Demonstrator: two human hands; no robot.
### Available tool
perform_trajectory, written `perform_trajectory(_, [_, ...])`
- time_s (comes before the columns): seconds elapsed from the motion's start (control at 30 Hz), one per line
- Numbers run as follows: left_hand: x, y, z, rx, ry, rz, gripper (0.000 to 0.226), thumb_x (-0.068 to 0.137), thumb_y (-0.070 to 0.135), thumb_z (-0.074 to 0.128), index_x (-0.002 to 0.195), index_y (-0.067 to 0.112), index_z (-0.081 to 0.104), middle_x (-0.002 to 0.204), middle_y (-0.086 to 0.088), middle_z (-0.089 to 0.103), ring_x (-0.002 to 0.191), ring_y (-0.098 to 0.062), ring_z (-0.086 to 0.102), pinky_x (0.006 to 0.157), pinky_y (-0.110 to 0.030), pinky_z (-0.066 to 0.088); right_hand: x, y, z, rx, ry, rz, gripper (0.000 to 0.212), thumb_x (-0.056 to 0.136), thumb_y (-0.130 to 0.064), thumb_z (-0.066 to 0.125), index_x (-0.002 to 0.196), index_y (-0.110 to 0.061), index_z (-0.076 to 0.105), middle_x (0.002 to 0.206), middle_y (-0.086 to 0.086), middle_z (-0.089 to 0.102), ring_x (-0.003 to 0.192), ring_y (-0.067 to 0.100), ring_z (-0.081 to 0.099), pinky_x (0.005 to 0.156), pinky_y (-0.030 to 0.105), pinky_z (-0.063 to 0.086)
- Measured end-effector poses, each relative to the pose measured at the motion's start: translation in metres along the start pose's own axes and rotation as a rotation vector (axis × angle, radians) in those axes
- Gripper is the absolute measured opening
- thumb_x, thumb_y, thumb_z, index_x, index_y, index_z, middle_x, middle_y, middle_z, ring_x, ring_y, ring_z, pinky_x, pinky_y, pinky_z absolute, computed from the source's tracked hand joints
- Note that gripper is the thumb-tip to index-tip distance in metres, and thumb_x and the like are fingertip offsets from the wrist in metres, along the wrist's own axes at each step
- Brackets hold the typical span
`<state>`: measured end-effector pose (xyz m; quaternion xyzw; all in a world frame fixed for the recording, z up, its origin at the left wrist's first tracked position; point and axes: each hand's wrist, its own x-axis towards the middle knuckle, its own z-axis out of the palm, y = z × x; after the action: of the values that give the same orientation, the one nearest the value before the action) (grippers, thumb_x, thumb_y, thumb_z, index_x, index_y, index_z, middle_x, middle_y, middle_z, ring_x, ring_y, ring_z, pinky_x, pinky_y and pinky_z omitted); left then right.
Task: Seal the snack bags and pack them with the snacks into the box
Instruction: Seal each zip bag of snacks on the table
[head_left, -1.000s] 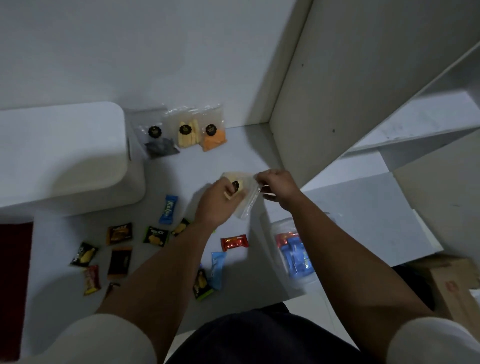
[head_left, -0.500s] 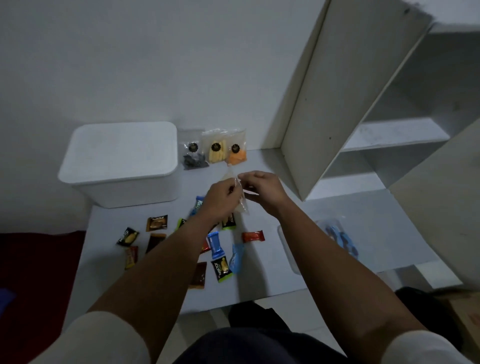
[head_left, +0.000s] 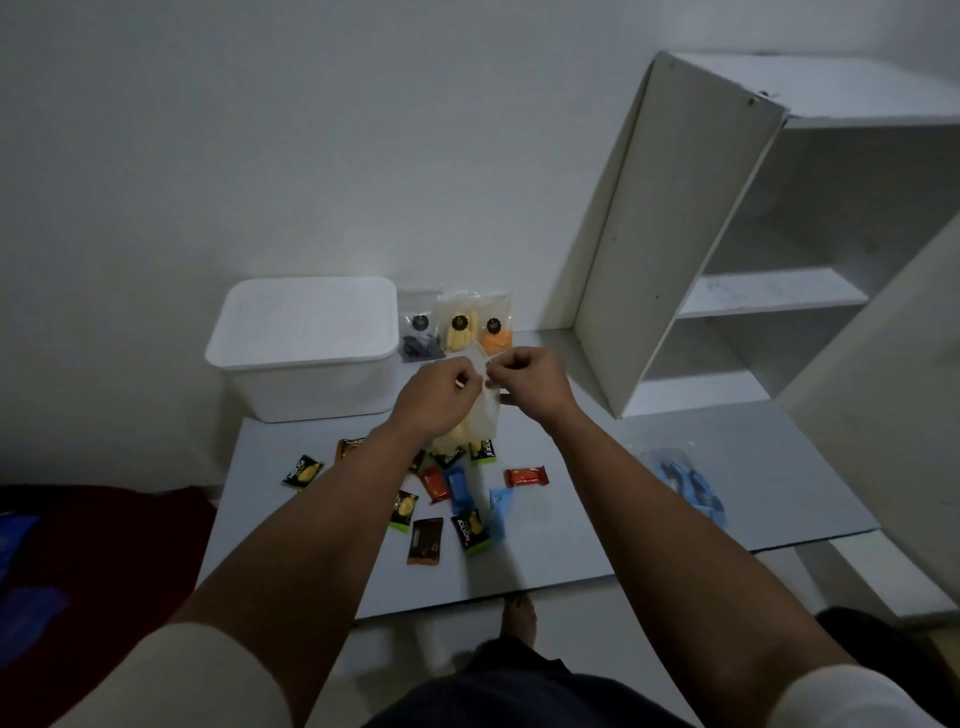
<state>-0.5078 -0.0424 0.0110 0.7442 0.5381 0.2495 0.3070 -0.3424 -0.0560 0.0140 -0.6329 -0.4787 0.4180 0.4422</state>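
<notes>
My left hand and my right hand pinch the top edge of a clear snack bag with pale yellow pieces in it, held upright above the grey board. Three more clear snack bags lean on the wall behind: a dark one, a yellow one and an orange one. A white box with its lid on stands at the left. Several small wrapped snacks lie scattered on the board below my hands.
A white shelf unit stands open at the right, its side panel near my right hand. A clear bag with blue packets lies at the board's right. A dark red mat covers the floor at left. My foot shows below the board's front edge.
The view has tilted up and back, showing the whole white box and shelf. My hands have lifted the bag upright and moved together along its top edge.
</notes>
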Motion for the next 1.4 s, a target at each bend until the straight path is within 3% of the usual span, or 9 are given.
perform_trajectory(0.1, [-0.005,0.004,-0.007,0.081,0.094,-0.119,0.031,0.089,0.034,0.056,0.064,0.017,0.049,0.067,-0.001,0.058,0.064,-0.022,0.054,0.059,-0.032,0.041,-0.003,0.0,0.006,-0.22,0.093,-0.017,0.011,0.082,-0.015,0.072,0.072,-0.017,0.072,0.073,0.005,0.074,0.074,0.025,0.074,0.072,0.051,0.063])
perform_trajectory(0.3, [-0.012,0.003,-0.019,0.048,0.127,-0.205,0.034,0.083,0.031,0.057,0.055,0.019,0.041,0.057,-0.005,0.048,0.058,-0.024,0.05,0.057,-0.03,0.035,-0.009,0.003,0.009,-0.49,0.156,-0.013,0.008,0.084,-0.027,0.061,0.078,-0.022,0.062,0.074,0.001,0.07,0.068,0.022,0.071,0.065,0.046,0.064])
perform_trajectory(0.4, [-0.011,0.002,-0.015,-0.03,0.099,-0.17,0.029,0.078,0.038,0.053,0.058,0.019,0.043,0.072,-0.019,0.066,0.072,-0.035,0.067,0.058,-0.035,0.043,-0.013,-0.004,0.013,-0.422,0.08,0.014,0.008,0.089,-0.021,0.071,0.085,-0.014,0.07,0.076,0.006,0.073,0.067,0.021,0.074,0.059,0.043,0.065])
perform_trajectory(0.53, [-0.016,0.003,-0.016,-0.173,0.134,-0.16,0.041,0.094,0.043,0.052,0.075,0.008,0.062,0.075,-0.005,0.071,0.074,-0.028,0.069,0.072,-0.046,0.057,-0.014,-0.011,0.013,-0.353,-0.008,0.018,0.015,0.093,-0.022,0.073,0.087,-0.009,0.075,0.08,0.01,0.074,0.076,0.025,0.075,0.067,0.046,0.065])
perform_trajectory(0.7, [-0.013,0.002,-0.026,-0.315,0.206,-0.059,0.019,0.101,0.017,0.054,0.117,0.018,0.065,0.115,0.004,0.065,0.103,-0.012,0.059,0.083,-0.023,0.042,-0.012,-0.026,-0.002,-0.354,-0.217,-0.039,0.017,0.099,-0.019,0.066,0.1,-0.006,0.078,0.093,0.007,0.073,0.077,0.016,0.066,0.069,0.038,0.059])
perform_trajectory(0.8, [-0.009,0.001,-0.028,-0.321,0.099,-0.035,0.013,0.1,0.018,0.058,0.104,0.016,0.071,0.104,0.002,0.071,0.096,-0.012,0.063,0.082,-0.024,0.046,-0.012,-0.035,-0.013,-0.33,-0.294,-0.061,0.017,0.101,-0.015,0.062,0.098,-0.008,0.077,0.095,0.005,0.075,0.075,0.009,0.067,0.064,0.026,0.054])
perform_trajectory(0.97, [-0.009,0.003,-0.027,-0.395,0.087,-0.005,0.014,0.103,0.009,0.055,0.1,0.001,0.066,0.08,-0.002,0.07,0.071,-0.005,0.066,0.075,-0.023,0.053,-0.008,-0.037,-0.023,-0.222,-0.281,-0.033,0.024,0.098,-0.02,0.064,0.097,0.002,0.075,0.1,0.018,0.077,0.091,0.029,0.075,0.074,0.039,0.06])
perform_trajectory(1.17, [-0.007,0.006,-0.023,-0.395,0.126,-0.043,0.016,0.102,0.019,0.058,0.087,0.016,0.063,0.078,-0.001,0.07,0.076,-0.014,0.068,0.082,-0.033,0.057,-0.014,-0.042,-0.025,-0.221,-0.34,-0.078,0.028,0.092,-0.024,0.075,0.102,0.001,0.073,0.095,0.011,0.079,0.084,0.014,0.074,0.078,0.034,0.058])
perform_trajectory(1.4, [-0.012,0.008,-0.025,-0.542,0.103,-0.072,0.017,0.101,0.014,0.061,0.097,0.0,0.07,0.08,-0.004,0.073,0.074,-0.011,0.069,0.082,-0.028,0.059,-0.011,-0.043,-0.034,-0.225,-0.403,-0.113,0.016,0.094,-0.019,0.072,0.099,-0.004,0.073,0.095,0.011,0.079,0.087,0.016,0.075,0.085,0.039,0.057])
